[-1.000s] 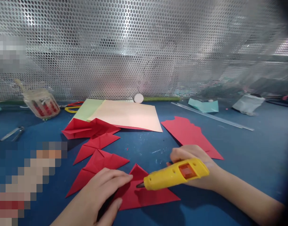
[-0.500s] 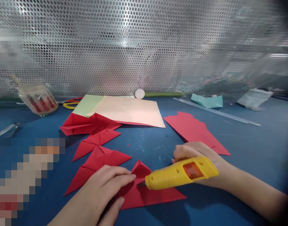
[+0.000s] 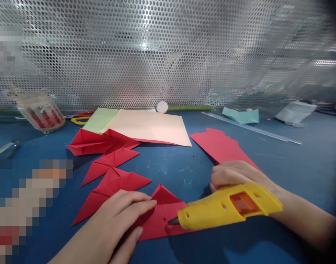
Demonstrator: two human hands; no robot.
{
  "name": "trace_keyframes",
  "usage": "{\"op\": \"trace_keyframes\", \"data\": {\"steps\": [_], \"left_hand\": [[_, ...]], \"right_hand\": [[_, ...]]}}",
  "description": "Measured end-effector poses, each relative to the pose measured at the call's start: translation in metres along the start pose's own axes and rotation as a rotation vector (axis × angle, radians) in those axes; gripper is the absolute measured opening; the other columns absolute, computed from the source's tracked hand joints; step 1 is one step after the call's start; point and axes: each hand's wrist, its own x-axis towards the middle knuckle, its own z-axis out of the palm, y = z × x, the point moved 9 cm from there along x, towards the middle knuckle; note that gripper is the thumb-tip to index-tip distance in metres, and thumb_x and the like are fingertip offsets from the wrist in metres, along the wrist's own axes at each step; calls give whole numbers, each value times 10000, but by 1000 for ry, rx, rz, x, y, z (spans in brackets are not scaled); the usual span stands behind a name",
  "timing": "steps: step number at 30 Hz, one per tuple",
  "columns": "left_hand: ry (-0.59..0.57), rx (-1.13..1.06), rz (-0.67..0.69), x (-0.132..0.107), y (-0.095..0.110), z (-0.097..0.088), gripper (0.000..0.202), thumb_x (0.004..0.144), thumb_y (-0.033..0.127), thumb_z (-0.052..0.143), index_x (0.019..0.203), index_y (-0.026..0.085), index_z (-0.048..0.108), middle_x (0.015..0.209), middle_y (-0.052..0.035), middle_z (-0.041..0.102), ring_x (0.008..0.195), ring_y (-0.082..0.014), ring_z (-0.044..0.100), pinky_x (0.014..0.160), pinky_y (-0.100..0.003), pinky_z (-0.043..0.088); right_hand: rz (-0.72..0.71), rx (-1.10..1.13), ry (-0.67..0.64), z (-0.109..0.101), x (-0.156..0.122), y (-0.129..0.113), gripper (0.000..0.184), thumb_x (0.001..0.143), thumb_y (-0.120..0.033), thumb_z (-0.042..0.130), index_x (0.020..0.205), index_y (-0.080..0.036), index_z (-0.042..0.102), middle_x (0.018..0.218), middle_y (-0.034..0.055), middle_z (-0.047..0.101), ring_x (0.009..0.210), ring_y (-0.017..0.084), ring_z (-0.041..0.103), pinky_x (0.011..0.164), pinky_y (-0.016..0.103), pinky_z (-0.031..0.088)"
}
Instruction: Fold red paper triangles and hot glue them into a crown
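Observation:
My right hand (image 3: 236,176) is closed round a yellow hot glue gun (image 3: 212,211), which hides part of its grip. The gun's dark nozzle points left, close over a folded red paper piece (image 3: 162,214) with a raised peak; whether it touches cannot be made out. A small glossy spot shows at the nozzle tip. My left hand (image 3: 115,220) lies across the left part of that same paper, fingers stretched out, thumb at its near side. Beside the left hand, folded red paper pieces (image 3: 113,179) lie in a zigzag row, partly covered by the hand.
Behind are cream sheets (image 3: 148,126), a green sheet (image 3: 99,119) and a torn-edged red sheet (image 3: 223,145). A jar (image 3: 43,113), scissors (image 3: 81,120), a white ball (image 3: 162,107) and clear glue sticks (image 3: 250,128) lie towards the perforated metal panel (image 3: 168,55).
The glue gun and my right hand have shifted right and slightly nearer, its nozzle moving along the red paper. My left hand stays on the paper. The view has moved slightly.

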Motion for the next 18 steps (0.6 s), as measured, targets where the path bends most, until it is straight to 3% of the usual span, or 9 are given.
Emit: {"op": "trace_keyframes", "data": {"steps": [10, 18], "left_hand": [[8, 12, -3, -1, 1, 0, 384, 931, 209, 448, 1275, 368, 511, 1227, 135, 642, 1149, -10, 579, 1014, -72, 335], [3, 32, 11, 0, 2, 0, 375, 934, 214, 441, 1277, 353, 500, 1231, 143, 636, 1164, 7, 560, 1026, -62, 300]], "right_hand": [[36, 9, 36, 6, -7, 5, 282, 1032, -419, 327, 859, -234, 450, 569, -50, 526, 433, 103, 439, 443, 231, 317], [61, 19, 34, 6, -8, 5, 294, 1031, -469, 322, 921, -231, 457, 615, -46, 550, 462, 98, 474, 467, 221, 346]]}}
